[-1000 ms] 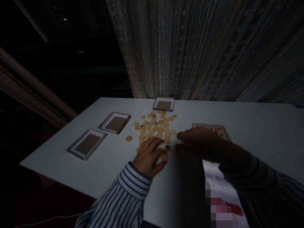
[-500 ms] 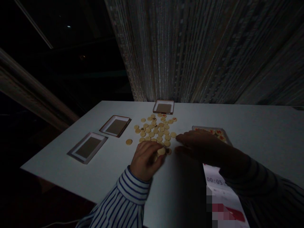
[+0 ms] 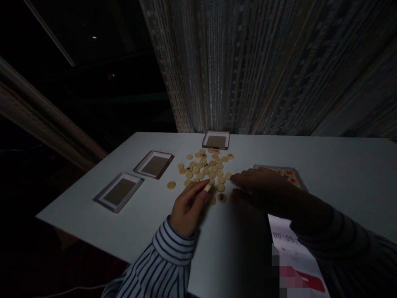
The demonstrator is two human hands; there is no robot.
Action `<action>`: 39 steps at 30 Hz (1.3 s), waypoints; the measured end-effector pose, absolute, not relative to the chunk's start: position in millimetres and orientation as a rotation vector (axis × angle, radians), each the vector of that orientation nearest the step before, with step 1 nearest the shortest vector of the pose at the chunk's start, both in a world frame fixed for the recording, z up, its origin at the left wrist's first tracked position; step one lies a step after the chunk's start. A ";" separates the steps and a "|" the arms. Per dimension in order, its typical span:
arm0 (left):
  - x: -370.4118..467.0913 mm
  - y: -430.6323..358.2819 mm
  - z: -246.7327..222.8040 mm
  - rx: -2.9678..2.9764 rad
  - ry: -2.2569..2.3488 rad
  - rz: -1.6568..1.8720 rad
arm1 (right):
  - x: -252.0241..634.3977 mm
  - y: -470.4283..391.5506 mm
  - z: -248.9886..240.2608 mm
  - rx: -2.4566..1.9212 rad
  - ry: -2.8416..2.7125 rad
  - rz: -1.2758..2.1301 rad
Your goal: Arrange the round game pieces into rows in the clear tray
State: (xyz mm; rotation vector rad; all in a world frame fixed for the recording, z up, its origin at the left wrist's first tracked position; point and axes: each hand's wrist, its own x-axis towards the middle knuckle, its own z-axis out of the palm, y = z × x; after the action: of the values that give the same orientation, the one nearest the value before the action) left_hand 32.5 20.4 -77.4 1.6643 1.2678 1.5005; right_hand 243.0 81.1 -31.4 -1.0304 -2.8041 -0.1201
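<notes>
My left hand (image 3: pixel 188 209) pinches a pale round Chinese chess piece (image 3: pixel 208 187) on edge between thumb and fingers, over the near side of a scattered group of such pieces. Most lie blank side up, like this piece (image 3: pixel 221 180); a few show red or black characters, among them a black-marked piece (image 3: pixel 222 197) just right of my left hand. My right hand (image 3: pixel 263 188), in deep shadow, holds nothing visible, its thumb apart from its stretched fingers. Its fingertips are at a blank piece (image 3: pixel 228 176), whether touching I cannot tell.
A tray (image 3: pixel 279 167) with red-marked pieces lies partly under my right hand. Two shallow trays (image 3: pixel 118 192) (image 3: pixel 154 164) lie at left, another tray (image 3: pixel 216 140) at the back. A lit phone with a timer (image 3: pixel 285 236) lies near my right forearm on the white table (image 3: pixel 341 165).
My left hand has turned the pinched piece from facing up to on edge and lifted it a little, uncovering pieces beneath. The right hand has barely moved; the view has shifted slightly.
</notes>
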 end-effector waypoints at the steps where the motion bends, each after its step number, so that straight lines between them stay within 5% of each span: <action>1: 32.6 20.9 -77.8 1.547 1.267 1.500 | 242.4 80.7 -30.8 -1.027 -2.802 -0.125; 9: 34.4 26.2 -78.8 0.973 1.094 1.502 | 233.6 76.6 -25.6 -0.927 -2.687 -0.115; 39: 42.3 25.6 -74.4 0.900 1.017 1.300 | 212.5 62.9 -39.0 -0.531 -2.592 -0.040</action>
State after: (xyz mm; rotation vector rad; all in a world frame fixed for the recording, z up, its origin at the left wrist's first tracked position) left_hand 42.3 25.6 -74.4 0.9003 1.0167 1.2997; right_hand 212.5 62.9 -39.0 -0.5311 -2.5924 -0.0404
